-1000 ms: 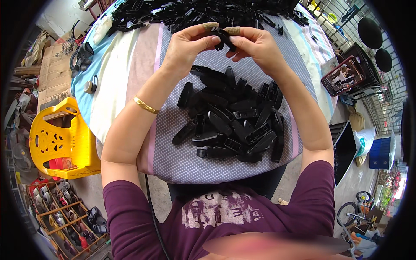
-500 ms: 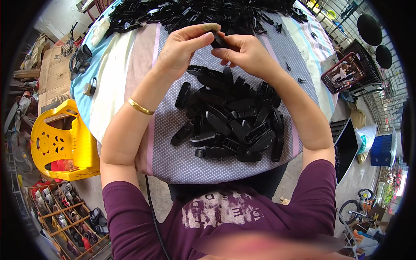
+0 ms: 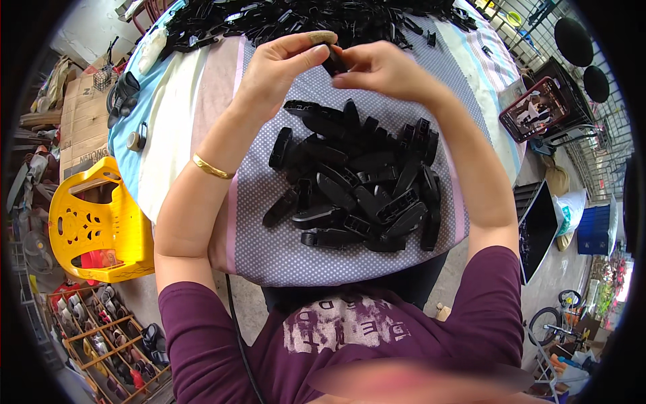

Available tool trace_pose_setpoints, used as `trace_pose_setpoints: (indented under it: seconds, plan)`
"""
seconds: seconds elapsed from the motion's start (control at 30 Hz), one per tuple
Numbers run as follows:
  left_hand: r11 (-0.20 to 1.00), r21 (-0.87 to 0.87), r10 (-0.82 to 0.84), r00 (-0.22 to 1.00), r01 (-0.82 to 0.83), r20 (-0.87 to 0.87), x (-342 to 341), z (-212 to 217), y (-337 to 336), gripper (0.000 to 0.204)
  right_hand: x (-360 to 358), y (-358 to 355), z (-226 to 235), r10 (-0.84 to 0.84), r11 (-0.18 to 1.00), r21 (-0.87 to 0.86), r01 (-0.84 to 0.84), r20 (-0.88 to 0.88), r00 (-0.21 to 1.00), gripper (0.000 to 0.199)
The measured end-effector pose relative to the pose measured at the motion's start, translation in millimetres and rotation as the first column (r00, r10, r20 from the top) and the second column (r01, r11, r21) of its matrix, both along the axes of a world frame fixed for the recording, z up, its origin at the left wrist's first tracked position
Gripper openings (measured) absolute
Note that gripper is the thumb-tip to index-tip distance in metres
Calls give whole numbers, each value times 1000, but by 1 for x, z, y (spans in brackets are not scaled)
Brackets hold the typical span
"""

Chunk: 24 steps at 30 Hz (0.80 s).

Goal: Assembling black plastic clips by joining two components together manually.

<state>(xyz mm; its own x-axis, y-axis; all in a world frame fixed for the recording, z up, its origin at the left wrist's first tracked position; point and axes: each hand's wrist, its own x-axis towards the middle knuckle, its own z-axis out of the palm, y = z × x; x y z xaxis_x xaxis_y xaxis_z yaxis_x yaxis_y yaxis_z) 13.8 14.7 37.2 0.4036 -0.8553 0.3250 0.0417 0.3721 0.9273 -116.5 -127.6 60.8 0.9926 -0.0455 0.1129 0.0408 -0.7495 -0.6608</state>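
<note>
A small black plastic part (image 3: 334, 62) is pinched between the fingers of my left hand (image 3: 286, 64), which wears a tan finger cover (image 3: 321, 38) on one finger. My right hand (image 3: 382, 71) closes on the same part from the other side, thumb and fingers together; its exact grip is partly hidden. Both hands are raised over the far half of the table. Below them lies a heap of similar long black plastic parts (image 3: 363, 182) on the dotted cloth (image 3: 289, 259). Another, larger pile of black pieces (image 3: 289, 20) covers the table's far edge.
A phone (image 3: 535, 109) on a stand is at the right edge of the table. Left of the table stands a yellow plastic chair (image 3: 101, 222), with a shoe rack (image 3: 101, 337) nearer me. A roll of tape (image 3: 137, 138) sits at the cloth's left edge. A black bin (image 3: 538, 232) stands at right.
My right hand has turned and shifted slightly at the black part, its wrist rising. The left hand has moved a little up and left, still pinching the part.
</note>
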Motion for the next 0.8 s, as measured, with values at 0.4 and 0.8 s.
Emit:
trace_pose_setpoints:
  seconds: [0.4,0.8]
  plan:
    - [986,168,-128,624,-5,771,-39,16,5,33,-8,-141,-68,-591,672,-282,685,354,725,26]
    - [770,-637,621,-262,28,739,-13,7,-2,36,-22,-17,8,50,848,528,-46,7,999,21]
